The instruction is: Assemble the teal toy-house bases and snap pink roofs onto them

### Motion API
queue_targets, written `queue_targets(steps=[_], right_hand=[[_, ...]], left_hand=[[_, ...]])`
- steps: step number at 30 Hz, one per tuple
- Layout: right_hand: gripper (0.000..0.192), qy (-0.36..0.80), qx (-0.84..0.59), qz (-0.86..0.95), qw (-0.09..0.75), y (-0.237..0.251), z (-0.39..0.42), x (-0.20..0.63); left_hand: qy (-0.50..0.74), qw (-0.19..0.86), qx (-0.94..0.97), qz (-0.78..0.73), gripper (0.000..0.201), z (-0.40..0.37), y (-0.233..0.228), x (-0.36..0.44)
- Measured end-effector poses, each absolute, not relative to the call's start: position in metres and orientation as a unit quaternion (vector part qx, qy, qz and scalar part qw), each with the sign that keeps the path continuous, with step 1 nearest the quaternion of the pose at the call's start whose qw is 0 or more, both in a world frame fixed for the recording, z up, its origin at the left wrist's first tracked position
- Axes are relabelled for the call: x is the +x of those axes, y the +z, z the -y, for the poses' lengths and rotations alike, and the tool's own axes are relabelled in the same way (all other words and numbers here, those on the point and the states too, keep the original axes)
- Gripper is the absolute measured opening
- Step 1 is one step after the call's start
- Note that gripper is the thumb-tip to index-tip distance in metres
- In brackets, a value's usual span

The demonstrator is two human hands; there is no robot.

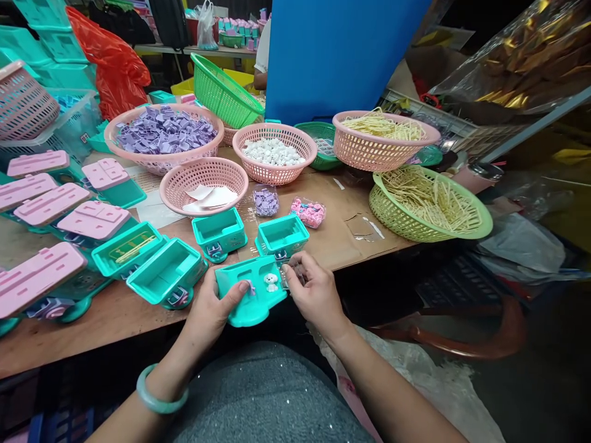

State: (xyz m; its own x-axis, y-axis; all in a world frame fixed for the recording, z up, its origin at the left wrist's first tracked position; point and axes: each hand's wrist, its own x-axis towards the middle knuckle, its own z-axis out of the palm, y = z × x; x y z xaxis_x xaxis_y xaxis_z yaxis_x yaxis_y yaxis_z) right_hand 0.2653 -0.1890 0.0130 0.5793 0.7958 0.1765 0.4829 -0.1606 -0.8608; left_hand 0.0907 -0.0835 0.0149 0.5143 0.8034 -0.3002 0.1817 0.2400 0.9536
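**Teal toy piece held at table edge**

Left hand [213,307] gripped the teal toy piece [252,294], thumb pressed on top, at the near table [115,317] edge. Right hand [313,289] touched its right end, fingers curled; what they pinched was unclear.

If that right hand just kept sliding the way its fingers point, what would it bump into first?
The right hand points left, toward the teal toy piece held by the left hand. Its fingertips already seem to touch that piece's right edge, so it would likely meet that first.
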Motion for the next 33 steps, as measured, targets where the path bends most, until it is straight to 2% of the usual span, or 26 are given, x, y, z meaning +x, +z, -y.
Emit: queue_targets(steps=[3, 7, 9, 11, 13, 15, 18, 20, 22, 28, 33], right_hand=[[0.014, 0.093, -0.764, 0.458, 0.445, 0.011, 0.187, 0.256], [0.020, 0.020, -0.761, 0.505, 0.408, 0.010, 0.191, 0.245], [0.024, 0.061, -0.729, 0.531, 0.428, 0.011, 0.198, 0.243], [0.037, 0.145, -0.690, 0.521, 0.481, 0.009, 0.203, 0.244], [0.041, 0.252, -0.657, 0.455, 0.546, 0.006, 0.205, 0.246], [0.047, 0.369, -0.622, 0.376, 0.579, 0.002, 0.202, 0.248], [0.067, 0.496, -0.571, 0.324, 0.568, 0.001, 0.194, 0.248], [0.068, 0.516, -0.564, 0.312, 0.564, 0.002, 0.191, 0.246], [0.067, 0.507, -0.568, 0.306, 0.571, 0.002, 0.189, 0.244], [0.062, 0.461, -0.582, 0.328, 0.584, -0.005, 0.186, 0.238], [0.060, 0.466, -0.578, 0.321, 0.588, 0.002, 0.188, 0.237]], left_hand=[[0.249, 0.649, 0.579, -0.426, 0.069, 0.085, 0.015, 0.090], [0.264, 0.662, 0.560, -0.422, 0.069, 0.085, 0.008, 0.086], [0.270, 0.683, 0.547, -0.402, 0.069, 0.084, 0.003, 0.082], [0.269, 0.700, 0.544, -0.375, 0.069, 0.082, -0.002, 0.076], [0.260, 0.716, 0.544, -0.351, 0.074, 0.079, -0.006, 0.070], [0.241, 0.731, 0.541, -0.338, 0.083, 0.077, -0.007, 0.066], [0.215, 0.744, 0.536, -0.337, 0.107, 0.081, -0.005, 0.066], [0.215, 0.734, 0.539, -0.352, 0.127, 0.087, -0.004, 0.071], [0.238, 0.703, 0.553, -0.379, 0.136, 0.094, -0.004, 0.077], [0.285, 0.645, 0.568, -0.425, 0.118, 0.109, -0.009, 0.085], [0.275, 0.691, 0.548, -0.383, 0.118, 0.106, -0.006, 0.081]])
